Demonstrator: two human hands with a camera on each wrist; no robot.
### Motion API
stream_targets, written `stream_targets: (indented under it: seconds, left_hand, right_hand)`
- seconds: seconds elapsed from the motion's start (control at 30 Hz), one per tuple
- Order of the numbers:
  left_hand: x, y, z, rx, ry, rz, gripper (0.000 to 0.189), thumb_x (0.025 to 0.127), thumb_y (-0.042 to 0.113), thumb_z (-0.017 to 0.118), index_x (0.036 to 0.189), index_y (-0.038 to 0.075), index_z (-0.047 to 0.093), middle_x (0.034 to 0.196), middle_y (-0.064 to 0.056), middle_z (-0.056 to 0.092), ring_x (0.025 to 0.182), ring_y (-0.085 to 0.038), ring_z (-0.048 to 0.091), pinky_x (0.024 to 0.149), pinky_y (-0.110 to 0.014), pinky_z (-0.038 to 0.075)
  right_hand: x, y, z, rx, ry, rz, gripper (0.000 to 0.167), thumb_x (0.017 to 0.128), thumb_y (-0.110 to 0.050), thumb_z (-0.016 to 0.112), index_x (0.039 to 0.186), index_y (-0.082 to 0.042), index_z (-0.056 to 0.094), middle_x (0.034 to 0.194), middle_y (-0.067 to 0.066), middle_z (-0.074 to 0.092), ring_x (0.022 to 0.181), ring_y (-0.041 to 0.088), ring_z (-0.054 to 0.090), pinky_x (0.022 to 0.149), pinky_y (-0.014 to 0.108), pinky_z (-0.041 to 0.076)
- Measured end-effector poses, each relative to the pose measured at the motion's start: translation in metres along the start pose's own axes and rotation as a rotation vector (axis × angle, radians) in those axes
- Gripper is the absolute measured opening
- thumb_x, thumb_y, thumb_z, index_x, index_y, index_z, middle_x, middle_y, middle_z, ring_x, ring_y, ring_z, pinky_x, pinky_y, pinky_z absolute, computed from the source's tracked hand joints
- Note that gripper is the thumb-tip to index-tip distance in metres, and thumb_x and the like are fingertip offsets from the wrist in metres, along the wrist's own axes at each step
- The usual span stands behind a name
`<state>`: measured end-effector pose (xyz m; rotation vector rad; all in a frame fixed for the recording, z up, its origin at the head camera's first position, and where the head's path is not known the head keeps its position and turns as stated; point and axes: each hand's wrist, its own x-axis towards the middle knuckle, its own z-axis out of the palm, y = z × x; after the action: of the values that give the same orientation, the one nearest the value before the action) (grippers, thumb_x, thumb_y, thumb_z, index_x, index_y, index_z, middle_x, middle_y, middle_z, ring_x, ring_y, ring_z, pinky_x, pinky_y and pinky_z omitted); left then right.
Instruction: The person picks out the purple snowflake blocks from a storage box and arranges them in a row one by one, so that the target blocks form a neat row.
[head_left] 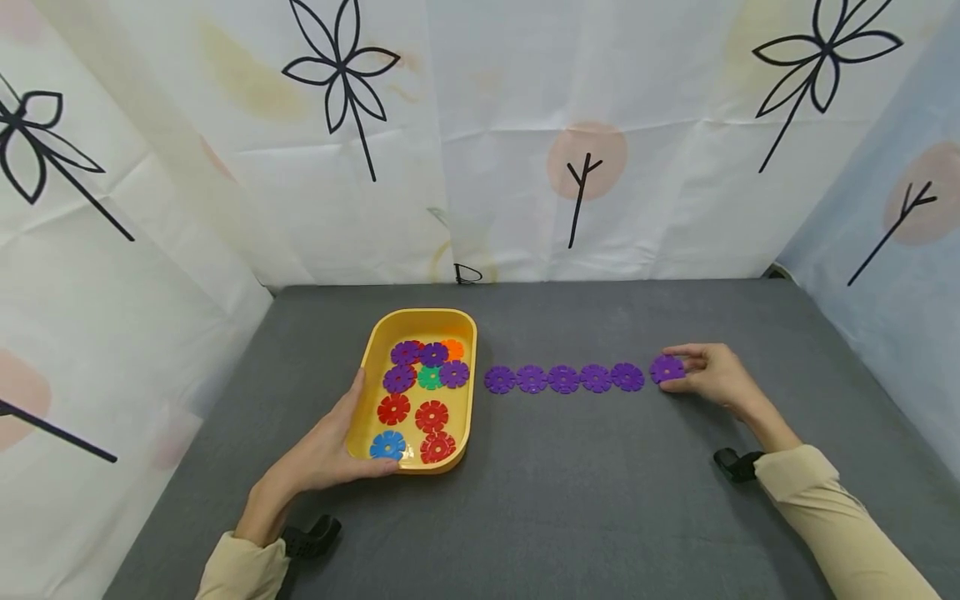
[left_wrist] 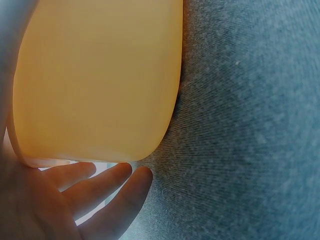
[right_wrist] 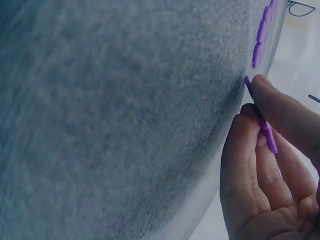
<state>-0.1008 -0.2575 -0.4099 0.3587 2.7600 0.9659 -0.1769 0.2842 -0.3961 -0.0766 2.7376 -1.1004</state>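
My right hand (head_left: 708,371) pinches a purple flower-shaped plastic disc (head_left: 667,368) between thumb and fingers, at the right end of a row of purple discs (head_left: 563,379). In the right wrist view the pinched disc (right_wrist: 267,132) is seen edge-on, tilted, close to the grey cloth. A small gap parts it from the row. At the left, my left hand (head_left: 322,450) holds the near left corner of a yellow tray (head_left: 467,417), thumb along the near rim and fingers along the left side. The left wrist view shows those fingers (left_wrist: 107,187) against the tray's wall (left_wrist: 100,85).
Inside the tray lie several loose discs: purple, red, a green disc (head_left: 430,378), an orange disc (head_left: 453,348) and a blue disc (head_left: 387,444). Grey cloth (head_left: 570,500) covers the table. A patterned white curtain (head_left: 495,208) stands behind it and at both sides.
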Motion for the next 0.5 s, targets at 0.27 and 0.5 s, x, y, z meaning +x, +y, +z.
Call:
stream_targets:
  seconds: [0.27,0.5]
  left_hand:
    - [0.0003,-0.0003,0.0002,0.003,-0.005,-0.008,0.136,0.075,0.058,0.084,0.165,0.017,-0.01,0.168,-0.019,0.018,0.136,-0.034,0.044,0.105,-0.048,0.053]
    - [0.0001,-0.0008,-0.0003,0.004,-0.003,-0.009,0.136,0.075,0.057,0.084,0.165,0.017,-0.01,0.167,-0.019,0.02,0.134,-0.032,0.046,0.104,-0.045,0.053]
  right_hand:
    - [0.001,0.0007,0.0032,-0.129,0.006,-0.018,0.065,0.086,-0.023,0.083,0.135,0.012,0.058,0.112,0.029,0.073,0.086,0.022,0.067,0.067,0.028,0.048]
    - [0.0021,-0.0024,0.004,-0.184,-0.006,0.006,0.067,0.086,-0.027,0.082,0.136,0.011,0.058,0.121,0.036,0.067,0.103,0.042,0.067,0.075,0.044,0.055]
